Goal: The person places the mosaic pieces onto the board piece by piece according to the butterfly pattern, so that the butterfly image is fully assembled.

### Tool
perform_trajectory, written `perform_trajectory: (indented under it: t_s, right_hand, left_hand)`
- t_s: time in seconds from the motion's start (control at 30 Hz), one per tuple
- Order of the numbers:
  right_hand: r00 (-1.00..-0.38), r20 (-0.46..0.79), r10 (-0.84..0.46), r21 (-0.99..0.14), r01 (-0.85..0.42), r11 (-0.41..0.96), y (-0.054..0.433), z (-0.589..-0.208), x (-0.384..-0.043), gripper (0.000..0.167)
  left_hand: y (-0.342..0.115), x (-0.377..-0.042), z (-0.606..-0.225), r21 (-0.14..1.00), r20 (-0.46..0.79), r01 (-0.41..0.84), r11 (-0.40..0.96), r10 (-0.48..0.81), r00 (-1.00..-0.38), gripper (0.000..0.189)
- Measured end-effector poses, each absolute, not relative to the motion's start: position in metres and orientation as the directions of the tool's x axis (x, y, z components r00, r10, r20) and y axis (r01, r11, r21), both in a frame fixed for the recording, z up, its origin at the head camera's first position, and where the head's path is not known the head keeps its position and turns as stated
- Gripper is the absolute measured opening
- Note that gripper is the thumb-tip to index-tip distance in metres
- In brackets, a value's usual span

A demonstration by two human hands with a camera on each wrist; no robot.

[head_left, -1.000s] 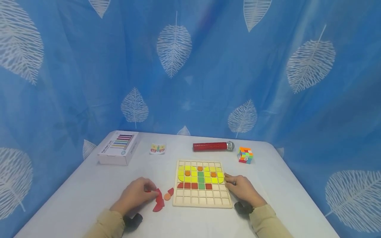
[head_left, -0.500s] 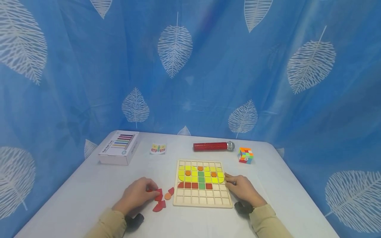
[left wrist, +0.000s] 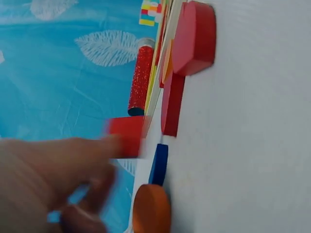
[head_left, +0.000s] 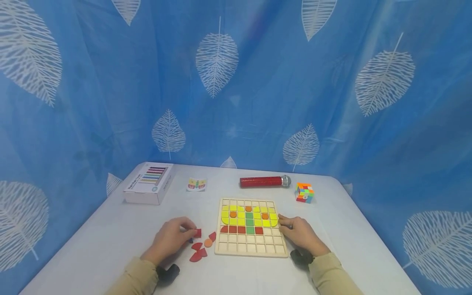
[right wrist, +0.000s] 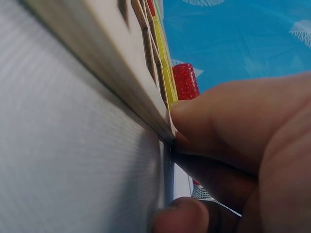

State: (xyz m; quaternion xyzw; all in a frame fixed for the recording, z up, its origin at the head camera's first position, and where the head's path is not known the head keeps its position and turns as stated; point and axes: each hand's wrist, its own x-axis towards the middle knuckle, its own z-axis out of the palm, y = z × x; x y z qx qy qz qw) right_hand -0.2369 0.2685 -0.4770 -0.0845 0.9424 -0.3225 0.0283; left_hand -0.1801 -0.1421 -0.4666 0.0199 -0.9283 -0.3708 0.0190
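My left hand pinches a red square tile between thumb and fingers, over the table left of the board. Below it lie a blue piece and an orange disc, mostly hidden by the hand in the head view. Several red pieces and a light orange disc are scattered between hand and board. The wooden grid board carries yellow, orange, green and red tiles in its upper and middle rows. At its right edge, my right hand grips the frame, thumb on the rim.
A white box stands at the table's back left, with a small picture card beside it. Behind the board lies a red microphone. To its right sits a colourful puzzle cube.
My left hand has drawn a red square tile away from the red pieces, moving slightly up, which uncovers more of them and a blue piece. My right hand stays on the board's edge.
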Motion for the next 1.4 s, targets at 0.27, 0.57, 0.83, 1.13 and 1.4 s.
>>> perform_trajectory:
  t_s: [0.27,0.57,0.83,1.13,1.4]
  right_hand:
    - [-0.985,0.004,-0.171,-0.617,-0.137,0.775,0.274,-0.479,-0.236,0.037]
    - [-0.984,-0.006,-0.176,-0.619,-0.135,0.774,0.274,-0.48,-0.236,0.037]
    - [-0.983,0.003,-0.183,-0.625,-0.145,0.767,0.27,-0.479,-0.238,0.036]
    - [-0.98,0.011,-0.199,-0.624,-0.162,0.764,0.273,-0.483,-0.242,0.034]
    - [-0.982,0.02,-0.186,-0.623,-0.157,0.766,0.275,-0.483,-0.242,0.033]
  left_hand:
    - [-0.114,-0.187,-0.454,0.836,0.064,0.035,0.547,-0.034,-0.997,0.013]
    - [-0.055,-0.209,-0.444,0.794,0.054,0.152,0.588,0.182,-0.982,0.009]
    - [0.007,-0.226,-0.444,0.786,0.047,0.21,0.582,0.282,-0.958,0.006]
    - [0.048,-0.237,-0.453,0.717,0.068,0.241,0.654,0.279,-0.958,0.012]
    - [0.06,-0.237,-0.455,0.675,0.052,0.247,0.695,0.29,-0.956,0.009]
